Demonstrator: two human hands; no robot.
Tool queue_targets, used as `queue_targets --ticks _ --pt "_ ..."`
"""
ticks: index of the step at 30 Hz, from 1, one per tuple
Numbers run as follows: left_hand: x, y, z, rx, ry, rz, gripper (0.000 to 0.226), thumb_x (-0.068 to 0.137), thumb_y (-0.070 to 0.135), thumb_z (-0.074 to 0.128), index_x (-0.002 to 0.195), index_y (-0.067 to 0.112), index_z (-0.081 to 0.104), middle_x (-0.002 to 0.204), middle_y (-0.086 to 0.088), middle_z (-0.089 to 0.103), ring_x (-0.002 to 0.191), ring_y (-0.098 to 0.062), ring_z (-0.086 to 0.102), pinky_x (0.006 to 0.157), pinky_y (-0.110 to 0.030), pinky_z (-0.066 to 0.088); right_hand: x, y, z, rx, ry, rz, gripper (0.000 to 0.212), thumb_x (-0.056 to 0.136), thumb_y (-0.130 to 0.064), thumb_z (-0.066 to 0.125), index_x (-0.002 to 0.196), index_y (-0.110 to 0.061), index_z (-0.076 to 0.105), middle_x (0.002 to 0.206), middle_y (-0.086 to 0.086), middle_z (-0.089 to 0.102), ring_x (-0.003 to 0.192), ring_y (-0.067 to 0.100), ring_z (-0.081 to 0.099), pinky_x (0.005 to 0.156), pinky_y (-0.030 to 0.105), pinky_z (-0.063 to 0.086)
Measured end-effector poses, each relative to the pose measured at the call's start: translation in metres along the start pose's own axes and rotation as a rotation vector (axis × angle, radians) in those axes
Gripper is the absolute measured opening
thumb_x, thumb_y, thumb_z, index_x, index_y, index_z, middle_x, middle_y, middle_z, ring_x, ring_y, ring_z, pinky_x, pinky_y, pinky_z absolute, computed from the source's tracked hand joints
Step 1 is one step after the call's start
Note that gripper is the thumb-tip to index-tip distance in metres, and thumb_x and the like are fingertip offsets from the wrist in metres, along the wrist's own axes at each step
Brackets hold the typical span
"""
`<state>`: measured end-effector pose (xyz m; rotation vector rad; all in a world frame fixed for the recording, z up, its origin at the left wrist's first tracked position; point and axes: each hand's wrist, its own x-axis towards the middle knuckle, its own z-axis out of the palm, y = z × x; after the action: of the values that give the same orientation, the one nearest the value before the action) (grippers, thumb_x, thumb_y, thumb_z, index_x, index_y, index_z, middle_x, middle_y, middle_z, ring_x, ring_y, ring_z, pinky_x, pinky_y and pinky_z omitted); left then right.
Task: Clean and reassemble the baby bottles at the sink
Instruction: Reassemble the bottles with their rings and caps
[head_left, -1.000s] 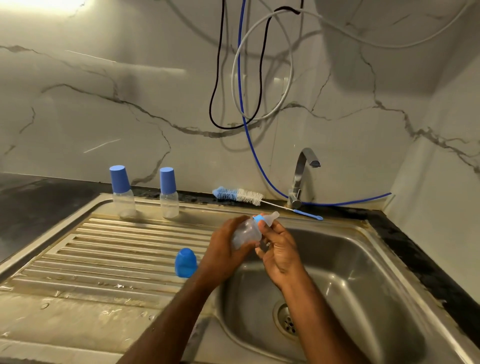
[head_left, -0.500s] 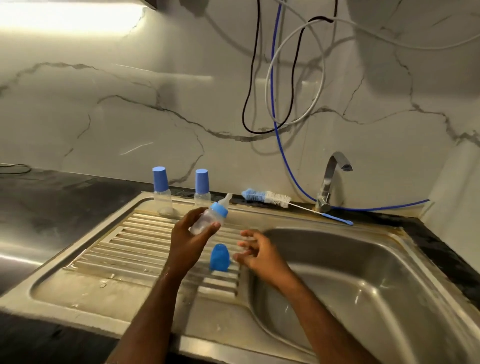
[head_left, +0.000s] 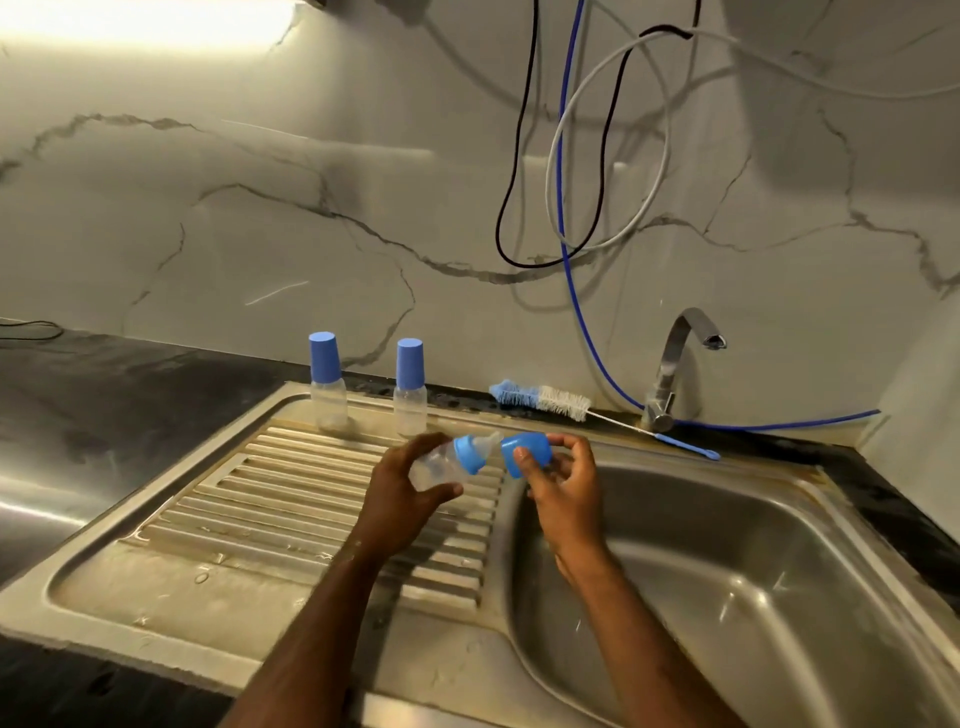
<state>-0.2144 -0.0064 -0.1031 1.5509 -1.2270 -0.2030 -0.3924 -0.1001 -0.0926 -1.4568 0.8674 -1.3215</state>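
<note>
1. While we are bringing the blue cap (head_left: 524, 453) up to the teat of the bottle (head_left: 451, 464), we are judging that the main risk is a crooked fit: the bottle is lying tilted, nearly sideways, over the draining board (head_left: 291, 499), and the cap's open mouth is sitting just beside the teat tip, not yet over it.
2. We are also guessing the surfaces are wet, since drops are showing on the board, so either piece could be slipping and dropping toward the sink basin (head_left: 727, 571).
3. Our left hand (head_left: 410, 488) is wrapping its grip round the clear bottle body, thumb underneath and fingers curled over the top.
4. Our right hand (head_left: 563, 480) is pinching the cap between thumb and fingertips, grasping it lightly rather than clenching it.
5. We are leaving two capped bottles (head_left: 327, 384) standing upright at the back of the board, with the bottle brush (head_left: 545, 399) lying near the tap (head_left: 675, 358).
</note>
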Motion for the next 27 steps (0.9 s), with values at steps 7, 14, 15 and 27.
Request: queue_targets --ticks 7,14,15,27 --pt "0.003 -0.005 0.005 0.139 0.004 0.068 0.066 0.071 0.02 0.09 0.13 0.03 0.063 0.121 0.012 0.063 0.114 -0.012 0.054 0.096 -0.032 0.042 0.006 0.002 -0.001 0.163 0.133 -0.027 0.038 0.08 -0.016 0.084 0.108 -0.015 0.059 0.101 0.009 0.072 0.091 0.021 0.071 0.081 0.047 0.061" --pt "0.0 0.004 0.011 0.14 -0.064 0.098 0.065 0.075 0.024 0.088 0.134 0.025 0.062 0.125 0.007 0.064 0.117 -0.012 0.054 0.095 -0.026 0.041 -0.003 0.007 0.004 0.015 -0.063 -0.048 0.039 0.076 -0.024 0.087 0.107 -0.027 0.064 0.102 -0.008 0.071 0.09 0.0 0.069 0.07 0.014 0.054" --pt "-0.001 0.005 0.011 0.138 -0.069 0.1 0.065 0.075 0.025 0.088 0.134 0.024 0.061 0.126 0.007 0.065 0.117 -0.012 0.055 0.095 -0.026 0.042 -0.004 0.007 0.005 0.007 -0.072 -0.045 0.039 0.076 -0.025 0.087 0.107 -0.027 0.064 0.103 -0.009 0.071 0.091 -0.001 0.068 0.07 0.014 0.055" --pt "-0.001 0.01 0.011 0.171 -0.073 0.09 0.064 0.075 0.033 0.087 0.134 0.028 0.06 0.126 0.009 0.065 0.115 -0.006 0.056 0.096 -0.026 0.041 0.0 -0.002 0.002 -0.046 -0.132 -0.007 0.035 0.075 -0.024 0.087 0.102 -0.023 0.065 0.1 -0.004 0.071 0.089 0.005 0.069 0.075 0.023 0.057"
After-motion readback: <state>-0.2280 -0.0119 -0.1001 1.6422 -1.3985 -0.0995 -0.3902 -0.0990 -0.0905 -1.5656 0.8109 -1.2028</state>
